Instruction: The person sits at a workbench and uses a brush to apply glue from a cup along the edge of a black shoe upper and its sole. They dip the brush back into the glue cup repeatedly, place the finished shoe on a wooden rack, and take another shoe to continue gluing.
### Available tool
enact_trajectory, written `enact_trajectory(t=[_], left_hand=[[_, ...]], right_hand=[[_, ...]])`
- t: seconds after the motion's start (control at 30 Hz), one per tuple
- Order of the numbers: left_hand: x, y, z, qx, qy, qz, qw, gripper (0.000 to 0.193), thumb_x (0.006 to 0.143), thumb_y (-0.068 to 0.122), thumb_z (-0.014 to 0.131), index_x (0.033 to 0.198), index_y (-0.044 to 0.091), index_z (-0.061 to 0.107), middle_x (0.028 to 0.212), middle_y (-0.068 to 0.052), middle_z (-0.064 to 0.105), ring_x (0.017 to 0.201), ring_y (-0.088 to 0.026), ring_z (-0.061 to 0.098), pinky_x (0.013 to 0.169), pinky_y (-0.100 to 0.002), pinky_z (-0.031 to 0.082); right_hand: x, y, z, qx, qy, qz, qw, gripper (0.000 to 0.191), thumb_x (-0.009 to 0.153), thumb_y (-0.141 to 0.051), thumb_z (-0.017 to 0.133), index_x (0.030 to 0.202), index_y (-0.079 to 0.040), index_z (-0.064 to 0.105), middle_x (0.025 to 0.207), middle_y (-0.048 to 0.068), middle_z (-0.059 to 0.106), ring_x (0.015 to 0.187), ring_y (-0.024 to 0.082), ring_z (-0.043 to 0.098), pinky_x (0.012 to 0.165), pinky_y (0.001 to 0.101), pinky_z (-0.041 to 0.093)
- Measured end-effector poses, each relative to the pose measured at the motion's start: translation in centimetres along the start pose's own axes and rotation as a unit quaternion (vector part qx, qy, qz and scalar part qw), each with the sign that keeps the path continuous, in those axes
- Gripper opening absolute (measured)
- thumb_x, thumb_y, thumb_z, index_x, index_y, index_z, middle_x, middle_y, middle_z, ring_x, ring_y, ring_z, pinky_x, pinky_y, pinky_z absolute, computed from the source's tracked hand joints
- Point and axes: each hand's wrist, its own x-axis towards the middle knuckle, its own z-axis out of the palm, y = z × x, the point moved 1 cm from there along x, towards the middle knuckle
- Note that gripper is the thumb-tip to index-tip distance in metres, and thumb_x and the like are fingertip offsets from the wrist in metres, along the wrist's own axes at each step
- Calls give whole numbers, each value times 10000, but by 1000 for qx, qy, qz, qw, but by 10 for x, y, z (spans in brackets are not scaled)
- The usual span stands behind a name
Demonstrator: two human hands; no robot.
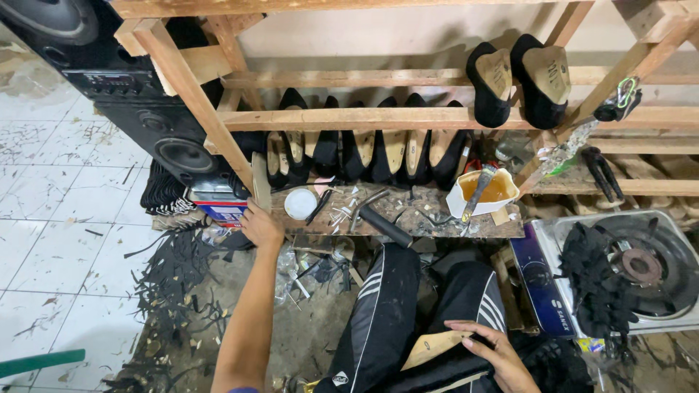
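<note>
I count two black shoes (518,78) mounted soles-out on the upper wooden rack. On the rail below, I make out roughly seven black heeled shoes (371,149) in a row; overlap prevents a firm figure. One white tub of amber glue (486,193) stands on the workbench, with one brush (477,191) in it. One round white lid (301,204). One hammer (375,217). One black speaker cabinet (138,94). One gas stove (641,269). Two hands in view: left hand (260,225), right hand (499,353).
</note>
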Motion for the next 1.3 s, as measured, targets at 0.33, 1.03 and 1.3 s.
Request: enact_trajectory(t=[0.33, 1.03, 1.3], left_hand=[[-271, 74, -46, -479, -741, 41, 469, 933, 920, 176, 716, 1674, 174, 167, 1561, -149, 452, 1431, -250, 459, 1140, -335, 418], [-306, 24, -61, -704, -557, -306, 317, 781, 856, 464, 576, 1553, 207, 334, 1321, -191, 645, 1018, -352, 717, 817, -498, 630], [-306, 17, -35, -661, -588, -366, 289, 786, 846, 549, 586, 1425, 19, 535, 1092, -319, 724, 796, -407, 751, 644, -409, 634]], right_hand=[[14, -47, 4, -15, 1, -18, 1000, 190, 825, -119, 762, 768, 62, 774, 1053, 185, 807, 1000, 236, 716, 983, 363, 472], [185, -210, -74, -598, 159, -358, 699, 351, 805, 57, 626, 1110, -62, 750, 1012, 159, 598, 971, 357, 639, 851, 439, 523], [195, -191, -91, -583, 166, -379, 699, 261, 892, 14, 623, 1136, -48, 693, 1128, 151, 633, 1017, 369, 652, 852, 432, 536]])
